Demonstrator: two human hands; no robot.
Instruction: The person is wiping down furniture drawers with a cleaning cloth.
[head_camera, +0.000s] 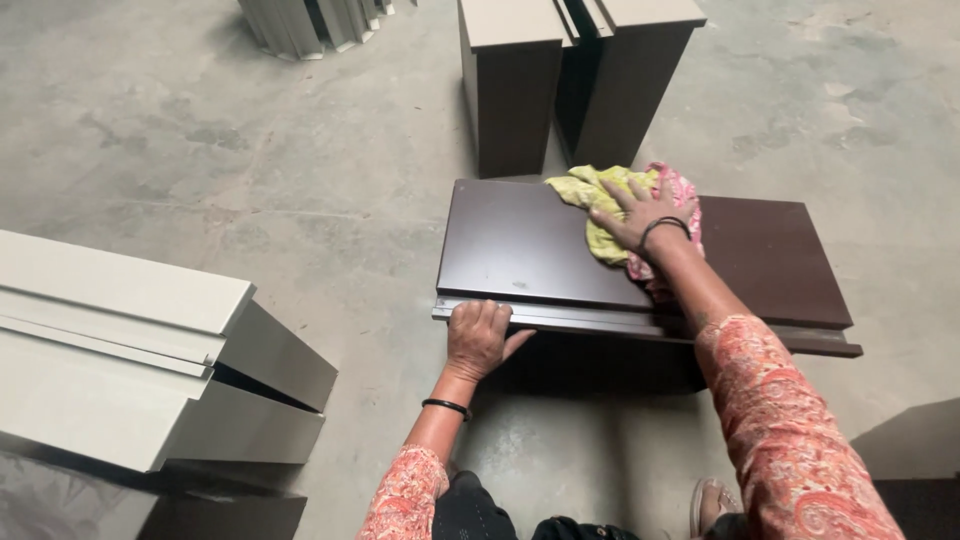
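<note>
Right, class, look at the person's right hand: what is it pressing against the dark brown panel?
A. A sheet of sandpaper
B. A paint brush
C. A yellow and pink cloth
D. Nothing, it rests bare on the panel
C: the right hand lies flat on a crumpled yellow and pink cloth on top of the dark brown panel, while the left hand grips the panel's near edge.

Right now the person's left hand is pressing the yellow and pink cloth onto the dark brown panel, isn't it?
Not quite: the right hand presses the yellow and pink cloth onto the dark brown panel. The left hand holds the panel's near edge, as the head view shows.
</note>
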